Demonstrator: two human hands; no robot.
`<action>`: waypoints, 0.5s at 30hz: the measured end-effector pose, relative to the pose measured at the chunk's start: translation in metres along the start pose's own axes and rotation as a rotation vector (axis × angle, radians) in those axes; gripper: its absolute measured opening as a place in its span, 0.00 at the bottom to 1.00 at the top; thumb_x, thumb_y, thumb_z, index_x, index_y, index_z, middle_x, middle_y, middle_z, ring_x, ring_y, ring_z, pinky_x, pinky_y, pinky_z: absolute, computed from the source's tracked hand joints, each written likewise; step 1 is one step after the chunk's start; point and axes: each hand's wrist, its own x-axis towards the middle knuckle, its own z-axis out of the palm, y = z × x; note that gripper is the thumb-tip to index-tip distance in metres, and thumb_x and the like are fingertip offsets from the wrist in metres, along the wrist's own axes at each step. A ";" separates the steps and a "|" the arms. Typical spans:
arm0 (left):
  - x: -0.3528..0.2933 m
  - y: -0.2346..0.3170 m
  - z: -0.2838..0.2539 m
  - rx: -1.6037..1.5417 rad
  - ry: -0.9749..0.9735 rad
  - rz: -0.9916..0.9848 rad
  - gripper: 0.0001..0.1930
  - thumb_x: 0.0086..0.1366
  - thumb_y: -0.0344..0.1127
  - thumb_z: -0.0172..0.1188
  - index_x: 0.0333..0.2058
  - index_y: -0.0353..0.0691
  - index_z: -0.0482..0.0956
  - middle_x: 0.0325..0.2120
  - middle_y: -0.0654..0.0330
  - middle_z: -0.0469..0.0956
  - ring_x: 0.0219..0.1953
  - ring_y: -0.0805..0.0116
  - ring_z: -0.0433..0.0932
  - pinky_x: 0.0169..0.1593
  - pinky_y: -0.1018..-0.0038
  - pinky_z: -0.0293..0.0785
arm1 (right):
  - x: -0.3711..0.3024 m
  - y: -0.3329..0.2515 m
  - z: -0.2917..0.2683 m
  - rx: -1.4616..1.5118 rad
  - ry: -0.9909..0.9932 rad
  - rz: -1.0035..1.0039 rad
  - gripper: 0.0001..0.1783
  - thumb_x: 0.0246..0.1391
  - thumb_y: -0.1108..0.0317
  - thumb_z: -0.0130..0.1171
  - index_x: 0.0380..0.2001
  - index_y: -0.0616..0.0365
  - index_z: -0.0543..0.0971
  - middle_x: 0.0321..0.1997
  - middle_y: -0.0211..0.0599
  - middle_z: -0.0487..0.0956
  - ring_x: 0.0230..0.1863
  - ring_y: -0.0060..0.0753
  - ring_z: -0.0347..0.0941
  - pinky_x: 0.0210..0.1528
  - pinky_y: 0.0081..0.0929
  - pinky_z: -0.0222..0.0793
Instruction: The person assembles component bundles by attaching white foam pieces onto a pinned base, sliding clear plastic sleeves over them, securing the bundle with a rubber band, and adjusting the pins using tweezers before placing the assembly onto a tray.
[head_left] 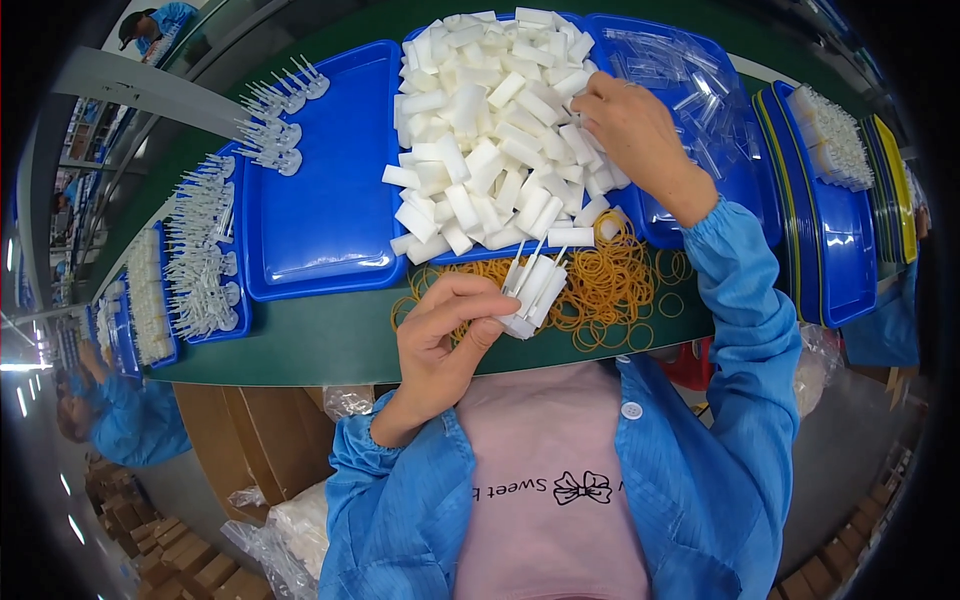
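My left hand [450, 330] grips a small bundle of white foam blocks with thin pale sticks [537, 283] poking up from it. It is above the table's near edge, beside a heap of orange rubber bands [610, 285]. My right hand [635, 130] reaches to the right side of a big pile of white foam blocks [480, 130]. Its fingers are curled against the blocks there, and the fingertips are partly hidden. Whether a block is between them, I cannot make out.
A blue tray [320, 200] lies left of the pile, with clear stemmed pieces [205, 260] standing in a tray beyond. Thin clear plastic pieces [680, 85] fill a blue tray at the right. Stacked trays [850, 255] rise at far right; cardboard boxes [255, 435] stand below the table.
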 end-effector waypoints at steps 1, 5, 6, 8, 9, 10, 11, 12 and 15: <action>0.000 0.001 0.000 -0.040 0.008 -0.041 0.09 0.56 0.22 0.59 0.37 0.35 0.80 0.34 0.58 0.74 0.35 0.71 0.73 0.37 0.79 0.70 | -0.003 -0.002 -0.007 -0.030 0.057 -0.009 0.11 0.45 0.75 0.57 0.35 0.55 0.77 0.35 0.37 0.74 0.38 0.39 0.72 0.41 0.27 0.68; -0.001 0.004 -0.001 0.000 0.038 -0.010 0.09 0.54 0.21 0.60 0.36 0.35 0.80 0.33 0.59 0.74 0.35 0.69 0.73 0.36 0.77 0.69 | -0.019 -0.022 -0.041 0.497 0.188 0.023 0.06 0.48 0.72 0.58 0.31 0.59 0.77 0.32 0.33 0.74 0.35 0.31 0.72 0.36 0.23 0.68; -0.001 0.005 -0.002 -0.004 0.040 -0.012 0.09 0.54 0.21 0.60 0.36 0.35 0.80 0.33 0.59 0.74 0.35 0.69 0.73 0.36 0.77 0.69 | -0.025 -0.031 -0.049 0.926 0.123 0.144 0.07 0.51 0.70 0.57 0.34 0.59 0.76 0.33 0.31 0.74 0.35 0.26 0.71 0.37 0.21 0.67; 0.001 0.010 -0.001 0.264 0.003 0.214 0.13 0.48 0.20 0.61 0.34 0.37 0.81 0.31 0.59 0.75 0.33 0.66 0.73 0.34 0.75 0.68 | -0.039 -0.043 -0.056 1.349 0.048 0.279 0.08 0.54 0.67 0.56 0.36 0.58 0.76 0.34 0.29 0.74 0.35 0.21 0.70 0.37 0.19 0.66; 0.003 0.011 0.000 0.257 -0.003 0.213 0.13 0.48 0.20 0.61 0.34 0.37 0.81 0.31 0.59 0.75 0.33 0.66 0.73 0.34 0.75 0.68 | -0.046 -0.048 -0.053 1.491 0.013 0.326 0.10 0.55 0.66 0.55 0.39 0.58 0.75 0.35 0.28 0.74 0.36 0.19 0.69 0.37 0.19 0.66; 0.006 0.011 0.001 0.321 -0.020 0.311 0.15 0.43 0.20 0.61 0.34 0.38 0.81 0.30 0.60 0.75 0.32 0.65 0.73 0.34 0.74 0.68 | -0.051 -0.051 -0.051 1.633 -0.023 0.373 0.12 0.56 0.64 0.55 0.41 0.59 0.73 0.37 0.28 0.74 0.37 0.16 0.68 0.38 0.19 0.65; 0.008 0.011 0.002 0.386 -0.036 0.409 0.18 0.39 0.20 0.61 0.34 0.39 0.82 0.30 0.60 0.75 0.32 0.64 0.72 0.33 0.73 0.67 | -0.055 -0.055 -0.049 1.629 -0.022 0.380 0.12 0.56 0.64 0.55 0.41 0.59 0.73 0.37 0.28 0.74 0.37 0.16 0.68 0.38 0.19 0.65; 0.008 0.012 0.003 0.384 -0.036 0.407 0.18 0.39 0.20 0.61 0.34 0.39 0.82 0.30 0.60 0.75 0.32 0.64 0.72 0.33 0.73 0.67 | -0.057 -0.060 -0.047 1.704 -0.034 0.448 0.13 0.56 0.64 0.55 0.42 0.59 0.73 0.36 0.28 0.74 0.37 0.17 0.68 0.38 0.19 0.65; 0.008 0.014 0.006 0.419 -0.064 0.430 0.21 0.35 0.20 0.60 0.33 0.41 0.83 0.30 0.60 0.75 0.31 0.64 0.72 0.33 0.73 0.68 | -0.058 -0.068 -0.047 1.800 -0.056 0.543 0.16 0.56 0.63 0.54 0.44 0.59 0.71 0.36 0.28 0.75 0.37 0.16 0.68 0.39 0.17 0.64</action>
